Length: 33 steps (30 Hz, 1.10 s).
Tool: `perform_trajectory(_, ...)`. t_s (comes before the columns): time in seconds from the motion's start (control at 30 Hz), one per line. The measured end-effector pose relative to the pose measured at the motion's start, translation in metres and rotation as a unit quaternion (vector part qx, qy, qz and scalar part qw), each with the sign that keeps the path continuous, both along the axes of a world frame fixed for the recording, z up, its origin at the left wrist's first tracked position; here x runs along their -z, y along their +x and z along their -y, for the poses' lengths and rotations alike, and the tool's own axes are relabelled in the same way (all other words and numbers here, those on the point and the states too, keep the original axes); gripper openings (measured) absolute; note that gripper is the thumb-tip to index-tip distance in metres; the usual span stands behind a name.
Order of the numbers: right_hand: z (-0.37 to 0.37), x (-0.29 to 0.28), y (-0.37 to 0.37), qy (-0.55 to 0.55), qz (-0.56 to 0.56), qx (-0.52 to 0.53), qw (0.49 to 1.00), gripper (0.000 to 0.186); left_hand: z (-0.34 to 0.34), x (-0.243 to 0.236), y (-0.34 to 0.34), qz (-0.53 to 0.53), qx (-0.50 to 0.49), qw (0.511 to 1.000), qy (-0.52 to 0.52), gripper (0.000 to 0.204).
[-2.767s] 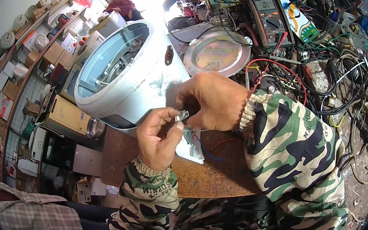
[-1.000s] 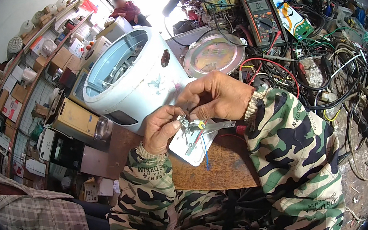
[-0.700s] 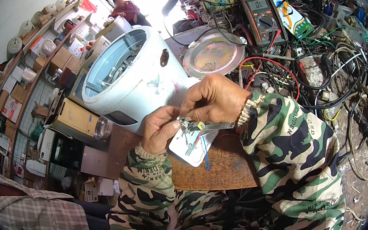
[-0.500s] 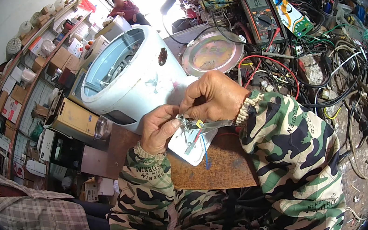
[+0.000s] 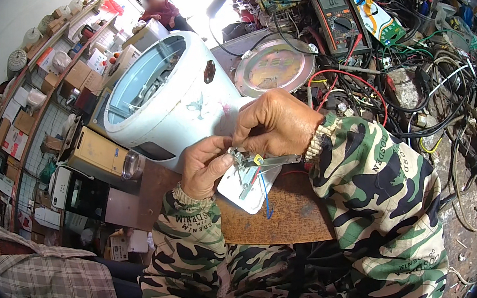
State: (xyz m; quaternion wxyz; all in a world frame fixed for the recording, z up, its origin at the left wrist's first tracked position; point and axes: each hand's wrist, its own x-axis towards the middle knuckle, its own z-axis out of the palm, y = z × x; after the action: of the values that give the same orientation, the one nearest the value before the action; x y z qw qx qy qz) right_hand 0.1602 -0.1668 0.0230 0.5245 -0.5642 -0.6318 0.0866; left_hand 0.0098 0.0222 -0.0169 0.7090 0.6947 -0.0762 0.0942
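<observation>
Between my two hands is a small metal lever assembly (image 5: 280, 160) with a yellow tag and a red wire. My left hand (image 5: 200, 169) pinches its left end between thumb and fingers. Bent over the same end, my right hand (image 5: 279, 124) has its fingertips closed there; what exactly they grip is hidden behind them. Under the metal arms shows a white rounded panel (image 5: 251, 205), and a blue wire (image 5: 267, 200) hangs down over it. Beyond my hands stands a white, tilted appliance body (image 5: 190, 110), its open end showing metal parts inside.
My hands are over a worn brown wooden tabletop (image 5: 288, 221). A round metal lid (image 5: 250, 80) lies behind my right hand. A multimeter (image 5: 339, 22) and tangled cables (image 5: 429, 116) crowd the right. One person in a plaid shirt (image 5: 57, 290) is at left; another person (image 5: 161, 13) sits far back.
My right hand has shifted very slightly, its fingers still at the lever assembly. My left hand keeps its pinch, and the things around look the same.
</observation>
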Motion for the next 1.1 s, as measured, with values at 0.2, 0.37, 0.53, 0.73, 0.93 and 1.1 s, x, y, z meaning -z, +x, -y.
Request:
perform_trajectory(0.2, -0.004, 0.001, -0.002, -0.003, 0.001, -0.009, 1.000, 0.011, 0.001, -0.003, -0.005, -0.001, -0.015, 1.000, 0.015, 0.035)
perform_trajectory(0.37, 0.008, -0.001, 0.003, -0.017, -0.025, -0.007, 1.000, 0.010, 0.008, -0.004, 0.007, 0.001, -0.002, 1.000, 0.021, 0.036)
perform_trajectory(0.53, 0.000, -0.003, 0.001, -0.082, -0.149, -0.072, 0.983, 0.010, 0.000, -0.005, -0.007, 0.004, -0.031, 0.998, 0.051, 0.033)
perform_trajectory(0.73, 0.002, -0.002, 0.004, -0.165, -0.195, -0.078, 0.964, 0.011, 0.004, -0.011, -0.006, 0.028, -0.028, 0.995, 0.094, 0.028)
perform_trajectory(0.93, -0.005, 0.015, 0.007, -0.152, -0.218, -0.078, 0.961, 0.010, 0.009, -0.012, -0.005, 0.049, -0.036, 0.992, 0.113, 0.027)
perform_trajectory(1.1, -0.013, 0.022, 0.005, -0.133, -0.227, -0.089, 0.961, 0.009, 0.007, -0.013, -0.011, 0.038, -0.049, 0.989, 0.134, 0.026)
